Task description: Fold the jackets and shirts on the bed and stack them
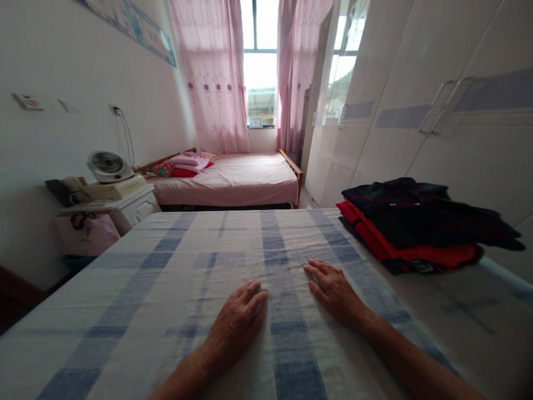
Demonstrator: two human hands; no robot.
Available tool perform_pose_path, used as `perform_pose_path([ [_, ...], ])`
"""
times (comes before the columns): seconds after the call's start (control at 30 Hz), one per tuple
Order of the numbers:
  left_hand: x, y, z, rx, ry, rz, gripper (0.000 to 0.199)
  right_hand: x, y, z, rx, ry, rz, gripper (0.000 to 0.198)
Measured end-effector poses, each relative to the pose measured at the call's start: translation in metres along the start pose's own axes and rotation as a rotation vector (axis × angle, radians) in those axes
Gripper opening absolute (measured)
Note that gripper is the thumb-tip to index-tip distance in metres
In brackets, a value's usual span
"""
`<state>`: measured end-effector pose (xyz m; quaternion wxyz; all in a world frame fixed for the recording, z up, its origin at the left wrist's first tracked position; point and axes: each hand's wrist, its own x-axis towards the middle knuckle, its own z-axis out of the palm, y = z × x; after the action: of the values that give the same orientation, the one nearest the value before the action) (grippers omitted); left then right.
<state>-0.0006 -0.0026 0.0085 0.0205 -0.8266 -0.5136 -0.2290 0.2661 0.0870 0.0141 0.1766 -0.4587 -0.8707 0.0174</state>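
Left hand [237,312]: lying palm down toward seven o'clock from the middle of the view, fingers close together and gently bent, seemingly resting on the striped sheet [166,289]; it is holding nothing visible.
Right hand [333,289]: lying palm down toward half past four, fingers slightly apart, also seeming to rest on the sheet and gripping nothing visible.
Clothes stack [416,222]: sitting at three o'clock, well apart from both hands; a dark plaid garment [395,194] is topping it, with red-orange layers [370,236] showing beneath.
Folding so far: the stacked pieces are looking folded and layered, so that much seems done.
Loose edge: the plaid garment is jutting toward three o'clock, past the layers below, looking less squarely laid.
Sheet surface: lying mostly flat, faint creases showing near the hands; smoothing looks nearly complete.
Out of view: whether more clothes are waiting there, I cannot tell.
Far side: a pink-covered bed [250,172] is standing at twelve o'clock, a wardrobe [387,66] at two.
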Motion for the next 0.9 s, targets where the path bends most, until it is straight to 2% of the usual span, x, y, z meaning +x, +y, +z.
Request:
perform_pose_path([
  [0.53, -0.004, -0.014, 0.011, 0.08, 0.068, 0.082, 0.032, -0.001, -0.005, -0.005, 0.045, -0.033, 0.031, 0.04],
  [0.9, -0.002, -0.014, 0.009, 0.067, 0.085, 0.094, 0.03, -0.002, -0.005, -0.005, 0.051, -0.031, 0.034, 0.041],
])
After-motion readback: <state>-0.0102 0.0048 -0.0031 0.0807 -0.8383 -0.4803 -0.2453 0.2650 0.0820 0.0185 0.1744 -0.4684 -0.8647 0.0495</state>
